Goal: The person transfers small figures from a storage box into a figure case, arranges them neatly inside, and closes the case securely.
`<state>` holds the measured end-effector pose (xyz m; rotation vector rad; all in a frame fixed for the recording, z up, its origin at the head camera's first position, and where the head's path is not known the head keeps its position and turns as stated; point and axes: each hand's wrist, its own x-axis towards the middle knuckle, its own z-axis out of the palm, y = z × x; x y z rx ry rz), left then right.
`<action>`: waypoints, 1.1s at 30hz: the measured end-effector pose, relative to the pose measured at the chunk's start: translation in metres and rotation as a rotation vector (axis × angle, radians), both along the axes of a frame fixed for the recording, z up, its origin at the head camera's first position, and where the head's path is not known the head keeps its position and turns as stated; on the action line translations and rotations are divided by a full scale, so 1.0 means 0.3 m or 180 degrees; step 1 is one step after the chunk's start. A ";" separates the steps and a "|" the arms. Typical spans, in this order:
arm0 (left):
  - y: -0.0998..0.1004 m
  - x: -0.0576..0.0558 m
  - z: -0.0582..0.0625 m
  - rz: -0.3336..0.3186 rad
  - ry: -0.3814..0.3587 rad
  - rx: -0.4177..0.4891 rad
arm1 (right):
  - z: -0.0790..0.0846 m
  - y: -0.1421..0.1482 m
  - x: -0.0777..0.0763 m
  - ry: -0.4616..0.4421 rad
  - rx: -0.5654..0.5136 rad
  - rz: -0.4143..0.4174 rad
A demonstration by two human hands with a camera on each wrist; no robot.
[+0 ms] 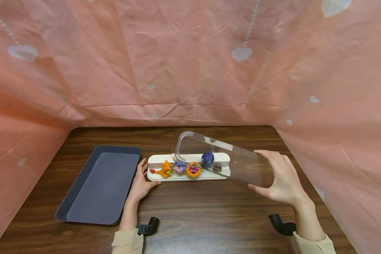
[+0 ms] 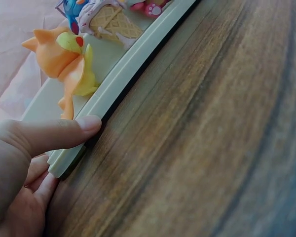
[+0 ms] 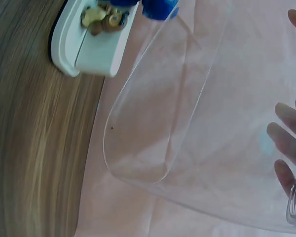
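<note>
A white display base [image 1: 223,159] carries a row of small figures: an orange cat-like one [image 1: 165,169], a blue one with an ice-cream cone [image 2: 111,22], an orange round one [image 1: 193,170], a dark blue ball-topped one [image 1: 207,158] and a little brown one [image 3: 113,20]. My left hand [image 1: 140,185] grips the base's left end, thumb on the front edge and fingers behind. In my right hand [image 1: 284,180] is a clear plastic cover [image 1: 252,169], held by its right end between thumb and fingers. The cover tilts above the base, its left end higher.
A dark grey tray [image 1: 98,187] lies on the left of the wooden table [image 1: 203,211], close to my left forearm. Pink fabric [image 1: 184,70] with hearts hangs around the back and sides. Black camera mounts [image 1: 149,226] sit on both wrists.
</note>
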<state>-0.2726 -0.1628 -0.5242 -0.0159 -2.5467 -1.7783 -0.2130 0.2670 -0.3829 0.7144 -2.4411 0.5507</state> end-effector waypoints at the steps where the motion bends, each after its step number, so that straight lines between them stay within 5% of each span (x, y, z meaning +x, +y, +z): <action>1: 0.000 0.000 -0.001 0.0002 0.0008 0.0002 | 0.002 -0.009 -0.008 0.0039 0.0044 0.0061; 8: -0.002 0.002 -0.003 0.0014 -0.0020 0.0045 | 0.008 -0.082 -0.068 0.0276 0.0284 0.0398; 16: -0.002 -0.001 -0.009 0.0023 -0.0004 -0.0050 | -0.004 -0.169 -0.123 0.0222 0.0365 0.0641; 33: 0.016 0.006 0.001 0.0045 0.0093 -0.0197 | -0.024 -0.223 -0.193 -0.0084 0.0531 0.0704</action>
